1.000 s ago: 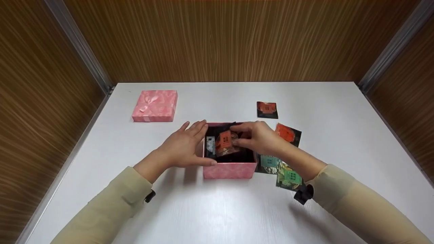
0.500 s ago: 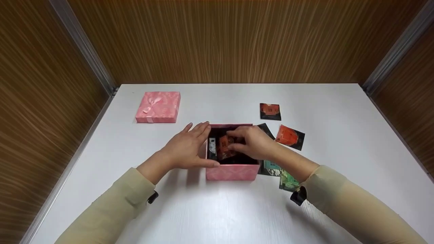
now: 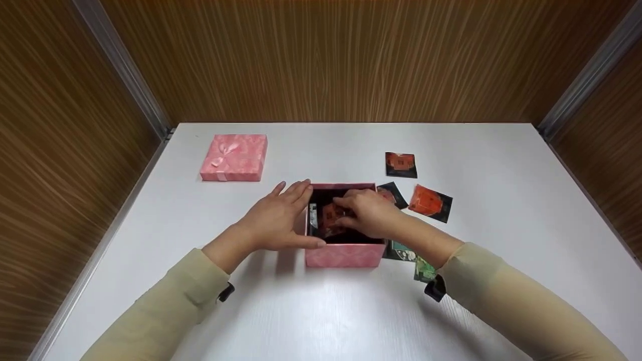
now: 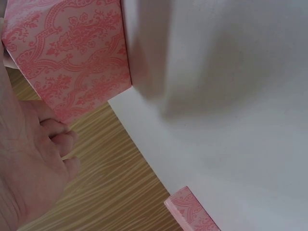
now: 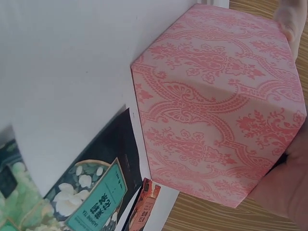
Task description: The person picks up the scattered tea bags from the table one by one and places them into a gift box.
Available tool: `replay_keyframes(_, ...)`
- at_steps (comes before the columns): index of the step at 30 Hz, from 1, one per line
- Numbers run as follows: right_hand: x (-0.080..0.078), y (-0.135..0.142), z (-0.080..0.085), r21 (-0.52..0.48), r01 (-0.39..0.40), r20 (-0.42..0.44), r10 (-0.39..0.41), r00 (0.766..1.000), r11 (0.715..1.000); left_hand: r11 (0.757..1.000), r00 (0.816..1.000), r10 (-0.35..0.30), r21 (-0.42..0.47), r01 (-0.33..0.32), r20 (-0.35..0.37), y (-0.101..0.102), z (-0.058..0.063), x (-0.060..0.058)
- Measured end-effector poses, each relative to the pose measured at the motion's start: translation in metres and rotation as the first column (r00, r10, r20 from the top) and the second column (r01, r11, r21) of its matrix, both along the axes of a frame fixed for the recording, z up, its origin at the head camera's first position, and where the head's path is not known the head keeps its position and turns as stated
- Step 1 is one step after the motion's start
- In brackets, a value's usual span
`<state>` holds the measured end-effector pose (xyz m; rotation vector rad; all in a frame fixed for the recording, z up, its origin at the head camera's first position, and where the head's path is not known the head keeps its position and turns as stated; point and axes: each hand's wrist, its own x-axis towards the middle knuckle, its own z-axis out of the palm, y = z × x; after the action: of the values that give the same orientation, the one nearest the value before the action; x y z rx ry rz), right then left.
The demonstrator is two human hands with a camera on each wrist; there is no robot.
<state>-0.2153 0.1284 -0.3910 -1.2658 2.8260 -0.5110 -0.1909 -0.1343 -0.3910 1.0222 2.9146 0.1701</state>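
Note:
An open pink patterned box [image 3: 346, 255] stands mid-table, its inside dark. My left hand [image 3: 276, 218] rests along its left side, thumb over the front rim and fingertips at the back corner, as the left wrist view also shows beside the box wall [image 4: 77, 57]. Inside the box, my right hand [image 3: 373, 213] pinches an orange tea sachet [image 3: 329, 215] between thumb and fingers. A sachet with a pale label [image 3: 313, 214] stands against the box's left wall. In the right wrist view the box wall [image 5: 207, 106] hides the right hand's fingertips.
The pink lid [image 3: 234, 158] with a ribbon bow lies back left. Right of the box are several tea sachets: orange ones [image 3: 401, 164], a teal jasmine tea one [image 5: 96, 197] and a green one [image 3: 425, 271] partly under the right forearm. Wooden panels [image 3: 321, 60] enclose the table.
My right hand has moved the orange sachet lower into the box. A dark sachet beside the box's back right corner has come into view. The left hand keeps its place on the box.

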Motion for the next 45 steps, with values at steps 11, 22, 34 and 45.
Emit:
replay_keyframes(11,-0.003,-0.008,0.002,0.042,-0.006,0.004,0.006,1.000,0.999,1.000,1.000,0.002,-0.006,-0.002,0.006,0.000,0.001,0.000)
replay_keyframes(22,-0.006,-0.008,0.000,0.028,-0.033,0.069,0.031,0.997,0.999,1.000,1.000,0.003,-0.007,-0.003,0.003,0.000,0.001,0.000)
replay_keyframes(34,-0.005,0.017,0.020,-0.207,0.043,0.133,-0.015,0.991,0.977,1.000,1.000,0.008,-0.002,-0.008,0.011,0.000,0.001,0.001)
replay_keyframes(45,-0.021,0.104,0.044,-0.471,0.250,0.136,-0.211,0.968,0.846,1.000,1.000,0.009,-0.004,-0.009,0.014,0.001,0.003,0.002)
